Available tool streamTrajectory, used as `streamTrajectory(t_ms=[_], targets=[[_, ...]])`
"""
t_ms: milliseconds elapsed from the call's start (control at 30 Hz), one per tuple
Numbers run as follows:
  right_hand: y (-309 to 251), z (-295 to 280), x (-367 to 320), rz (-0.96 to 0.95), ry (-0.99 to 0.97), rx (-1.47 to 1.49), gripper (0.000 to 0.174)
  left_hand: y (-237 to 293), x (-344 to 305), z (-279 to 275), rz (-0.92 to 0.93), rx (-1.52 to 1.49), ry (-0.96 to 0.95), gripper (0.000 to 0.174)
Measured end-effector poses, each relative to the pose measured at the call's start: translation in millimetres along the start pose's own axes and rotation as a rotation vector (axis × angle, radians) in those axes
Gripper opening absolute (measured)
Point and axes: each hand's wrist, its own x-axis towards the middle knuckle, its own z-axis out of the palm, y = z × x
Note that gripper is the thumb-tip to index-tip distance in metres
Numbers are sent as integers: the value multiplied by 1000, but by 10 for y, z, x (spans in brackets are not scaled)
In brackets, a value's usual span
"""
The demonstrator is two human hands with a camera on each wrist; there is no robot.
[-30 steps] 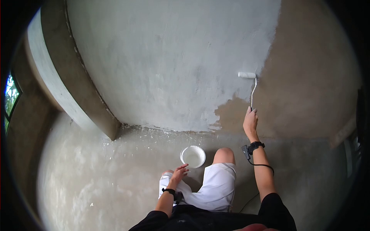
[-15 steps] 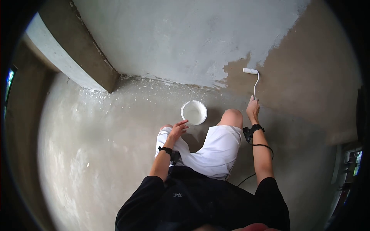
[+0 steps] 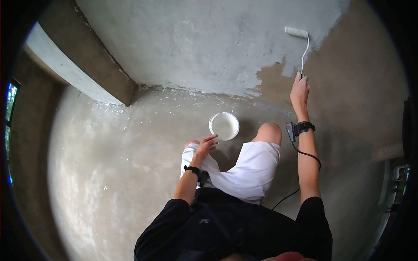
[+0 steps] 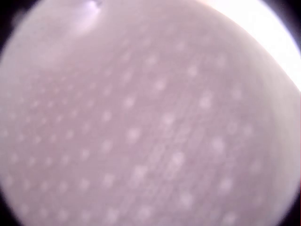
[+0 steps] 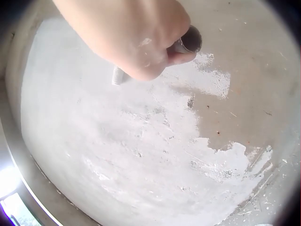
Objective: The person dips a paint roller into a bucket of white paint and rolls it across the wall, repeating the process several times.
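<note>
My right hand (image 3: 299,93) grips the handle of a small paint roller (image 3: 296,32) with a white sleeve and a bent wire frame. In the head view the sleeve lies over the painted part of the wall, above a brown patch. The right wrist view shows the fist (image 5: 141,37) round a dark, hollow-ended handle (image 5: 192,41), with a bit of the sleeve (image 5: 117,76) behind it. My left hand (image 3: 205,148) rests by the left knee, fingers loosely extended, holding nothing. Its fingertips are at the near rim of a white bucket (image 3: 210,126) containing pale liquid.
Pale paint covers the wall (image 3: 196,43) at left and middle; brown bare wall (image 3: 365,78) lies to the right. A pillar (image 3: 87,48) juts out at left. White splatters mark the floor (image 3: 113,143). A black cable (image 3: 310,159) hangs from the right wrist.
The head view first tilted downward. The roller went down the wall onto the brown patch, then back up, with a pale strip now showing below it. My left hand stayed near the bucket.
</note>
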Motion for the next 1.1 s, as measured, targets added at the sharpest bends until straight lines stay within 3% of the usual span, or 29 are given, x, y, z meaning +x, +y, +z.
streamTrajectory(t_ms=[67,233,367,533,600,700,833,933,1000,1100], targets=[[30,65,-18,-13,16,-5,46,-4,13,28,0,-6,3,36],[721,547,-461,64,-66,-87,43,-40,53,-4,-14,-5,13,35],[1012,521,-609,125,-145,-238,38,-42,36,17,-2,-10,-6,34],[670,180,-384,-34,-114,-304,37,-63,73,-6,-23,-22,3,34],[392,78,-194,-208,-53,-252,38,-38,62,4,-13,-18,14,35],[-60,-114,2,-305,-51,-165,40,-19,50,8,-32,1,17,35],[-185,-207,84,-274,-66,-158,41,-55,84,9,-30,-20,26,35],[110,-287,66,-207,-140,-232,42,-118,135,-52,-20,-58,38,35],[323,-317,-21,-118,-53,-286,43,-149,179,-92,-47,-101,-20,36],[527,-366,-84,-55,-83,-348,43,-133,138,-40,-13,-70,12,36]])
